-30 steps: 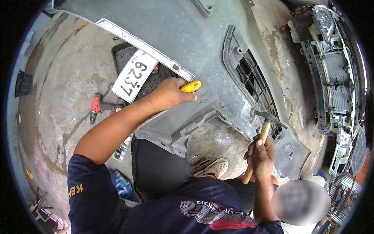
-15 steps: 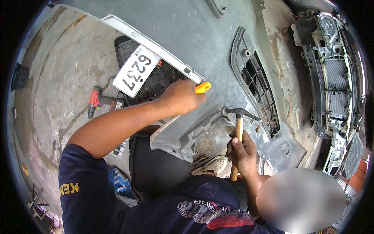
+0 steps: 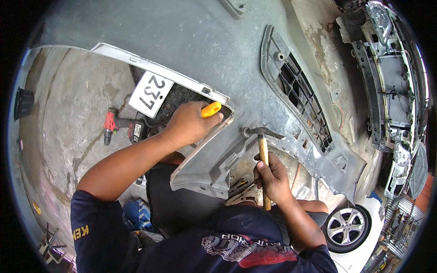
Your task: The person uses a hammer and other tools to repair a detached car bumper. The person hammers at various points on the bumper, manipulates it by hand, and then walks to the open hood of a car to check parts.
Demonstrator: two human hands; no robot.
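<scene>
Shifted left: the hammer [image 3: 263, 151] over the grey bumper cover [image 3: 191, 38]

Compared with half a second ago, the hammer's head sits closer to the cover's folded lower flap, and the left hand [image 3: 189, 123] has drawn back from the corner of the white-edged opening. More of the flap's pale rim shows as a result.

The left hand has its thumb and fingers closed round a yellow-handled tool [image 3: 210, 109], whose working end is hidden. Its thumb is right by the flap's rim; whether it touches, I cannot tell. The right hand [image 3: 274, 179] is wrapped round the hammer's wooden handle, thumb pressed along it, with the butt projecting below the fist. The head lies sideways in front of the cover, tapered end to the right; contact with the plastic cannot be made out.

The bumper cover stretches from the upper left to the lower right, with a black lattice grille [image 3: 298, 86] set in its right part. Through the opening show a white licence plate [image 3: 151, 93], partly covered by the white edge, and a red-and-black cordless drill [image 3: 114, 123] on the concrete floor. Farther right stand a radiator [image 3: 395, 91] in a stripped car front and, below, a spoked alloy wheel [image 3: 348, 229].
</scene>
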